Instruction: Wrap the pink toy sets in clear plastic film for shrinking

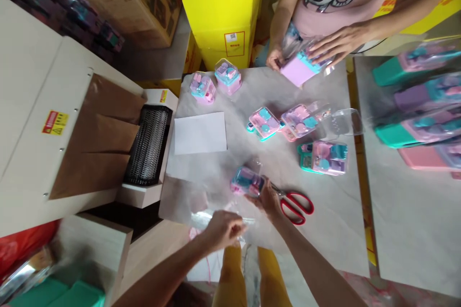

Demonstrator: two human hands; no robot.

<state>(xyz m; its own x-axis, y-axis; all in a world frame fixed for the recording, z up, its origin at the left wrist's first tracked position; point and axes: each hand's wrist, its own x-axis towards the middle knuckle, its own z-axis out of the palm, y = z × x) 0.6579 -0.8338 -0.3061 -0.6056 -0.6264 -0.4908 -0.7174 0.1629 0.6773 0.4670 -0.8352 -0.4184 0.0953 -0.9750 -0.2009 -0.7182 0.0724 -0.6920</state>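
My right hand (pixel 267 198) is wrapped round the near end of a small clear-lidded toy box (pixel 245 180) with purple, pink and teal pieces inside. Red-handled scissors (pixel 297 207) lie beside that hand, their blades partly hidden by it. Closer to me, my left hand (pixel 226 228) has its fingers curled in; whether they pinch anything is not visible. Thin clear plastic (pixel 206 218) lies near it on the grey table (pixel 324 230). Further right on the table sit more pastel toy boxes, among them one with a teal base (pixel 324 157).
At left stands a machine with a mesh conveyor (pixel 148 144) and brown flaps (pixel 101 139). A white sheet (pixel 200 133) lies before it. Across the table, a co-worker's hands (pixel 333 45) hold a lilac box (pixel 300 68). A yellow bin (pixel 219 14) stands behind; another table (pixel 414 220) adjoins at right.
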